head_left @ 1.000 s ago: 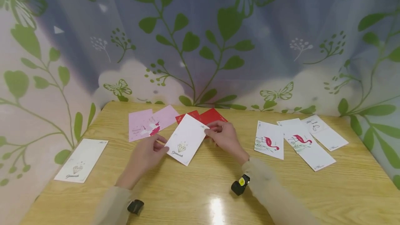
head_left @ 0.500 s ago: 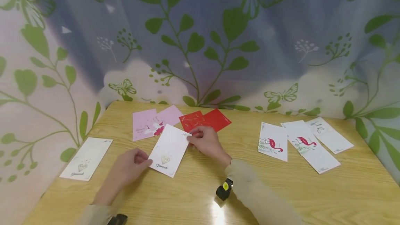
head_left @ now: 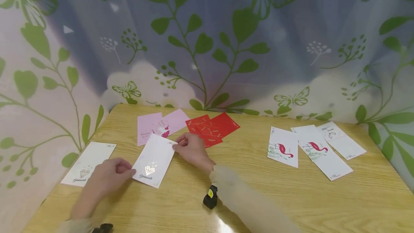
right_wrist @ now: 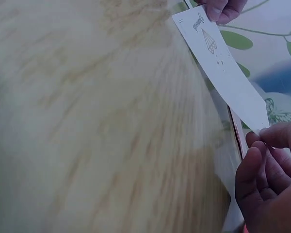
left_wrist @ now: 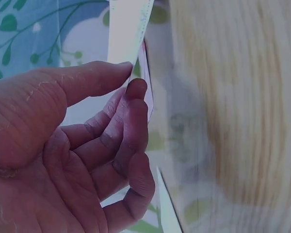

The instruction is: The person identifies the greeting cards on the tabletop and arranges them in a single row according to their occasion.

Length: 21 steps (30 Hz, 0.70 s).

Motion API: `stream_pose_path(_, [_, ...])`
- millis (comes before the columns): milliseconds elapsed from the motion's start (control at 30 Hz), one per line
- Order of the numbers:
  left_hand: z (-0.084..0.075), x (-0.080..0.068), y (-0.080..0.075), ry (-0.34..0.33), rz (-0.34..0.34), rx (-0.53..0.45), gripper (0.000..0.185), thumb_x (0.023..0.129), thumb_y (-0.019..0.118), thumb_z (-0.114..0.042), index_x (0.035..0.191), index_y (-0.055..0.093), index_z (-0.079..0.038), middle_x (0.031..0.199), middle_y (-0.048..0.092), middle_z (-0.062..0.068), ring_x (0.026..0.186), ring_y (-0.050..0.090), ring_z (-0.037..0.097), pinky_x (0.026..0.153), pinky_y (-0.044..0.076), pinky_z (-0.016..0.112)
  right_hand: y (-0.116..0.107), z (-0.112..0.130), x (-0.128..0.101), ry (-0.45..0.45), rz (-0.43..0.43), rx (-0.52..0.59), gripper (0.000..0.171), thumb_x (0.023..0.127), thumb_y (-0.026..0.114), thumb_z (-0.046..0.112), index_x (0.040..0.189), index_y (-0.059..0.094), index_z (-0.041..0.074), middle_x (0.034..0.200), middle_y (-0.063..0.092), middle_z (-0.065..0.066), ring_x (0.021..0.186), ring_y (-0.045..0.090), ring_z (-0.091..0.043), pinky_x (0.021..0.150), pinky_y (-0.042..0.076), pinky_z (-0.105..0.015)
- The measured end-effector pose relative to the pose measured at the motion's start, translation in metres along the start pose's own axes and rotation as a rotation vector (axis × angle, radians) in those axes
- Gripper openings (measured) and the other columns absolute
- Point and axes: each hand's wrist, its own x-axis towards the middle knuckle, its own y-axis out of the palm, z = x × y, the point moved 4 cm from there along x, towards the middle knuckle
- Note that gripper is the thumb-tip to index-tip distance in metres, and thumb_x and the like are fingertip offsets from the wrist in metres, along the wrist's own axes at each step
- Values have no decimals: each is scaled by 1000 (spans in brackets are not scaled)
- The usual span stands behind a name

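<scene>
A white card with a gold diamond print (head_left: 154,160) is held just above the wooden table (head_left: 245,186) by both hands. My left hand (head_left: 110,175) pinches its lower left edge, and the card's edge (left_wrist: 128,34) shows between thumb and fingers in the left wrist view. My right hand (head_left: 191,148) pinches the upper right corner, and the card (right_wrist: 223,68) stretches away from the right hand's fingers (right_wrist: 262,165) in the right wrist view. A second diamond card (head_left: 88,163) lies flat at the table's left edge.
Two pink cards (head_left: 160,127) lie at the back left and several red cards (head_left: 211,128) beside them. Flamingo cards (head_left: 283,146) and other white cards (head_left: 341,139) lie on the right. A leaf-patterned curtain (head_left: 207,46) hangs behind the table.
Both hands have carried the white diamond card to the left and nearer the table's left edge. The red cards, once partly covered, now show fully.
</scene>
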Motion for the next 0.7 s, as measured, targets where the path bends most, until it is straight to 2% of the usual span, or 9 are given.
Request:
stream_pose_path(233, [20,-9,-14,-49,-9,27,37,93,71,-40,107,69,-6,97,77,5,91,69,25,75,50,40,25,12,5,-45,42,25,14,91,76,21,99,71,11,86,71,0,73,61,-10,62,51,-22])
stream_pose_path(367, [33,-15,-19,-74,-15,34,40,94,71,-40,107,69,-3,96,75,8,90,68,28,77,51,45,41,18,8,-68,58,32,12,90,76,18,97,71,10,83,71,0,72,61,-7,64,51,-21])
stream_pose_path(567, [50,-19,-25,-102,-25,42,39,94,71,-39,106,69,-3,94,74,5,87,66,22,72,46,34,60,27,10,-95,45,-62,9,88,77,18,91,71,13,80,70,4,72,60,-4,67,48,-20])
stream_pose_path(700, [62,-20,-31,-105,-25,61,41,93,71,-42,104,70,-3,95,74,8,89,68,26,73,48,38,71,33,11,-85,42,-141,8,88,77,23,90,71,18,79,69,10,72,58,-1,67,44,-21])
